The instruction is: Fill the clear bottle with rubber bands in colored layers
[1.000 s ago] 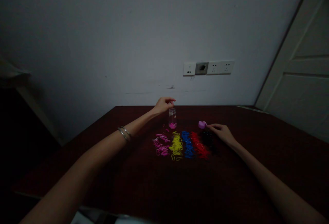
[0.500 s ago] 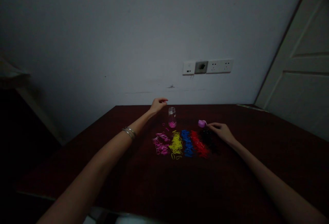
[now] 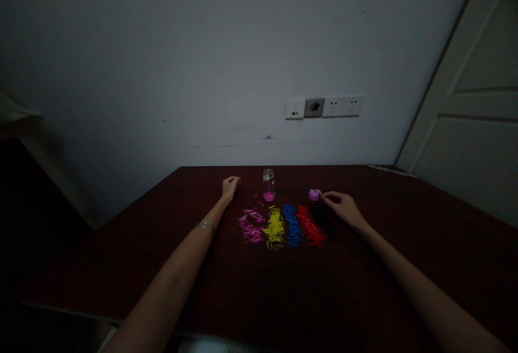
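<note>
My left hand (image 3: 230, 187) is on the far left part of the table, left of the jar, with its fingers curled in; whether anything is in them is hidden. A clear jar (image 3: 268, 184) stands upright and open, with several pink rubber bands (image 3: 268, 196) at its bottom. My right hand (image 3: 343, 205) pinches the edge of a small purple lid (image 3: 314, 195), right of the jar. In front of the jar lie small piles of bands: pink (image 3: 251, 228), yellow (image 3: 275, 226), blue (image 3: 292, 226) and red (image 3: 311, 227). Black bands (image 3: 321, 214) lie beside the right hand, hard to make out.
The dark red table (image 3: 259, 288) runs back to a pale wall (image 3: 162, 61) with sockets (image 3: 342, 106). A white door (image 3: 477, 142) is at the right. Two stray pink bands (image 3: 260, 204) lie between the jar and the pink pile.
My left hand has come down and left, from above and beside the jar's mouth to the table. My right hand still holds the purple lid. The view has shifted slightly.
</note>
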### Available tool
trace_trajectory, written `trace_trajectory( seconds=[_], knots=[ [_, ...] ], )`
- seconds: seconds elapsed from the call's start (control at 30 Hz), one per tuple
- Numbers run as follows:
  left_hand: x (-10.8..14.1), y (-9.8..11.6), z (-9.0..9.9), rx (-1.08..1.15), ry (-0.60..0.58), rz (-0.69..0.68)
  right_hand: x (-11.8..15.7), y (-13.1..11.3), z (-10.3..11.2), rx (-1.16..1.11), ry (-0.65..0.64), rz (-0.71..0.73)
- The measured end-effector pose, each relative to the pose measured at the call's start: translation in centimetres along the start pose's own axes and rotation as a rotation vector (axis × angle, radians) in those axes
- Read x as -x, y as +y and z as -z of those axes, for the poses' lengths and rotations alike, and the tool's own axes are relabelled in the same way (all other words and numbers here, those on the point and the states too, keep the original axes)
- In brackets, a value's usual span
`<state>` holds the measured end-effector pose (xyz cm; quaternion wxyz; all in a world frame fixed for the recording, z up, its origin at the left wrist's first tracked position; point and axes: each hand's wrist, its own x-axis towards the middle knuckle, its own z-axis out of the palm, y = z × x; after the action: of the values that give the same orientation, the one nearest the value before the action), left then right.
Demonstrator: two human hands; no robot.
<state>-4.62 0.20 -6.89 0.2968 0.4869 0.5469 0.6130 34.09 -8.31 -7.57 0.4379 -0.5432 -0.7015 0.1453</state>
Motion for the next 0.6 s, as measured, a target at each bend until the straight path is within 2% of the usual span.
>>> trace_trajectory(
  seconds=[0.07,0.17,0.3,0.43,0.5,0.6],
  knots=[
    [0.1,0.1,-0.1,-0.013,-0.014,-0.001,0.0,-1.5,-0.2,0.066,0.010,0.109],
    [0.1,-0.1,0.0,-0.016,-0.039,-0.014,0.2,-5.4,-1.0,0.182,-0.050,0.291],
    [0.0,-0.5,0.0,-0.035,-0.077,-0.028,0.7,-11.6,-3.6,0.350,-0.277,0.523],
    [-0.2,-0.9,-0.1,-0.050,-0.093,-0.052,0.6,-16.3,-7.1,0.419,-0.459,0.605],
    [-0.2,-1.0,-0.2,-0.047,-0.100,-0.057,0.2,-17.8,-8.8,0.486,-0.526,0.624],
    [-0.1,-1.0,-0.2,-0.041,-0.104,-0.052,-0.9,-19.2,-11.3,0.642,-0.556,0.613]
  ],
)
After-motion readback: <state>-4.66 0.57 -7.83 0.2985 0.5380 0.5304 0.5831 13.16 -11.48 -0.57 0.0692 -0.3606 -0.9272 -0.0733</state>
